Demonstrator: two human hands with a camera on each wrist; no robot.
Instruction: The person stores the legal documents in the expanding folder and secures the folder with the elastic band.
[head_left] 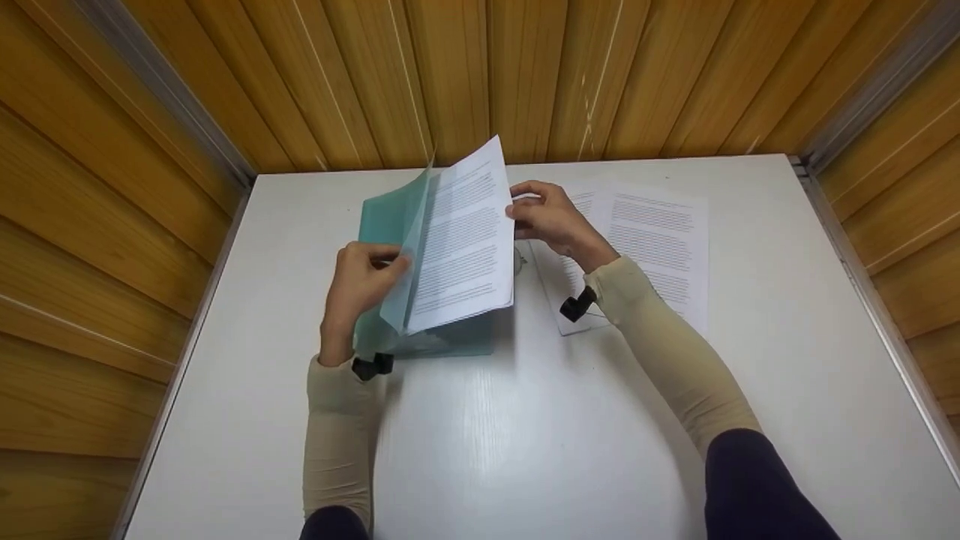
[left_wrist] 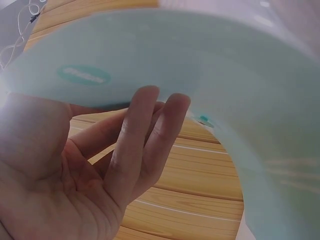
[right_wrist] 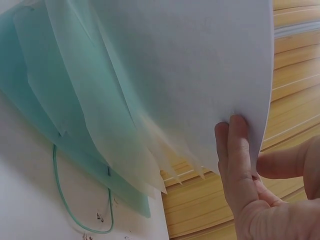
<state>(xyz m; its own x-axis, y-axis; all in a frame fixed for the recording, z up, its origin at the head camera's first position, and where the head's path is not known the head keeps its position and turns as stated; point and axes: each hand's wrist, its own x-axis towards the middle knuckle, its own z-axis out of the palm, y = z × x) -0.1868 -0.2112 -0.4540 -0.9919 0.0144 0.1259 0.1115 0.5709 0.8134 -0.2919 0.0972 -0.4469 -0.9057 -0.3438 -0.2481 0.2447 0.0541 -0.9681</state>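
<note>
A translucent teal document folder (head_left: 382,217) stands opened on the table, its inner leaves fanned out. My left hand (head_left: 360,277) pinches a clear leaf of it at the left between thumb and fingers; in the left wrist view that leaf (left_wrist: 150,55) bends over the fingers and bears a green oval label (left_wrist: 84,74). Printed paper sheets (head_left: 461,240) tilt up against this leaf, text toward the head camera. At their right edge, my right hand (head_left: 551,221) grips them, thumb on one side and fingers on the other. The right wrist view shows the sheets' blank side (right_wrist: 200,60).
More printed sheets (head_left: 660,247) lie flat on the white table (head_left: 480,442), partly beneath the right forearm. A thin teal cord (right_wrist: 110,210) loops from the folder's edge. Wooden plank walls (head_left: 517,82) border the table at the back and sides.
</note>
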